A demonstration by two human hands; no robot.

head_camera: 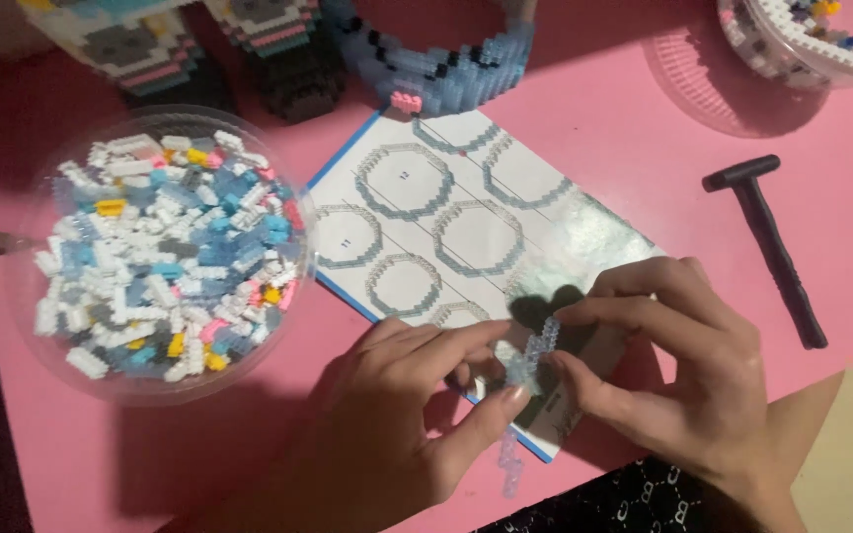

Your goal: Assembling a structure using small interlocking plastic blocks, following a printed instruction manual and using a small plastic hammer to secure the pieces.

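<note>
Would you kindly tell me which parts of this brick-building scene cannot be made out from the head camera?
- Strip of translucent blue bricks: its middle is hidden by the fingers of the left hand and right hand.
- Instruction sheet: the near corner is covered by both hands; glare washes out its right side.
- Block models at the far edge: cut off by the top of the frame.
- Second tub: cut off at the top right.

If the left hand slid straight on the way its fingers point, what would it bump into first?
The left hand points up and right, so it would first meet the pale blue brick strip both hands pinch, then the right hand. Depth is unclear.
</note>
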